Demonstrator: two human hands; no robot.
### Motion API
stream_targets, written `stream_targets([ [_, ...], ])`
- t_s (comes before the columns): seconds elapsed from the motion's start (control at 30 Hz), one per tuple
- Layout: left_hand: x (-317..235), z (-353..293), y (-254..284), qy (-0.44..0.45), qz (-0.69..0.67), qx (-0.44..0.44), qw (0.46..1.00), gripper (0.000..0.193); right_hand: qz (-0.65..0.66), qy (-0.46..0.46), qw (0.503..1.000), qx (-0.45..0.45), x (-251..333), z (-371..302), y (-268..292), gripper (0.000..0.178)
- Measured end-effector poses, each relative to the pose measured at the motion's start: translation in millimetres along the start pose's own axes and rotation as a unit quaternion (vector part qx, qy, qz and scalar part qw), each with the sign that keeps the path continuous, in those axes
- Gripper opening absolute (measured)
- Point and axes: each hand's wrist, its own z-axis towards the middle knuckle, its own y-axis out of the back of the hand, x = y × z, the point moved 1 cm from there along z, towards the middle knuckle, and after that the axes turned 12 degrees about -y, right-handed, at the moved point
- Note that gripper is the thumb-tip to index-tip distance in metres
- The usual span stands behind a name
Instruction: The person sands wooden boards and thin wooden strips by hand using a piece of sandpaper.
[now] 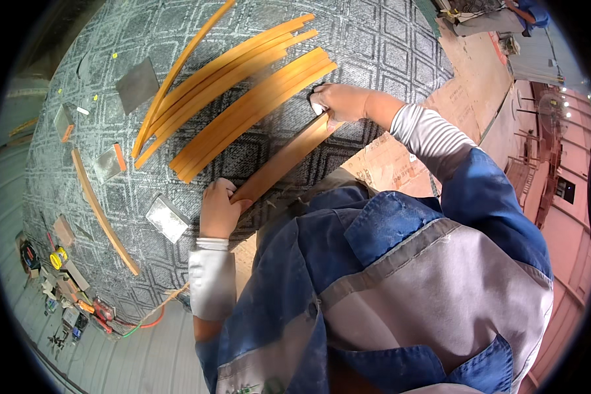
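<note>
A wooden strip (284, 159) lies at a slant across the near side of the patterned carpet, close to my body. My left hand (219, 209) is closed on its near left end. At the far right end my right hand (345, 103) grips the same strip, fingers wrapped round it. Just beyond it rests a group of orange-brown wooden strips (253, 113) side by side. Farther off lies a second group of strips (226, 69), fanned at their ends, with one long strip (177, 75) crossing at its left.
On the carpet (387, 39) lie a single curved strip (102, 211), a dark square plate (137, 86) and a pale block (167, 218). Hand tools (102, 312) crowd the lower left edge. Cardboard (381, 161) spreads at right. Another person (532, 16) is at upper right.
</note>
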Motion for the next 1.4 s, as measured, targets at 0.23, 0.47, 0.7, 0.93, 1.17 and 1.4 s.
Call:
stream_targets([
  [0.23,-2,-2,2,-0.022,0.025,-0.007,0.999,0.037,-0.023,-0.011,1.0,0.002,4,-1,5,0.033],
  [0.47,2,1,16,-0.067,0.097,-0.153,0.981,0.024,-0.04,0.109,0.969,-0.219,-4,-6,5,0.017],
  [0.7,15,-3,-9,-0.17,0.245,-0.239,0.924,0.025,-0.07,0.134,0.911,-0.385,-4,-6,-31,0.015],
  [0.93,-10,3,2,-0.089,0.218,-0.287,0.928,0.025,-0.007,0.141,0.926,-0.35,10,-10,-24,0.021],
  [1.17,-14,-24,-23,-0.05,-0.016,-0.082,0.995,0.026,-0.041,0.122,0.969,-0.211,-3,-35,-41,0.02],
  [1.4,-9,-11,-17,-0.06,-0.014,-0.027,0.998,0.019,-0.005,0.086,0.987,-0.134,1,-29,-29,0.023],
])
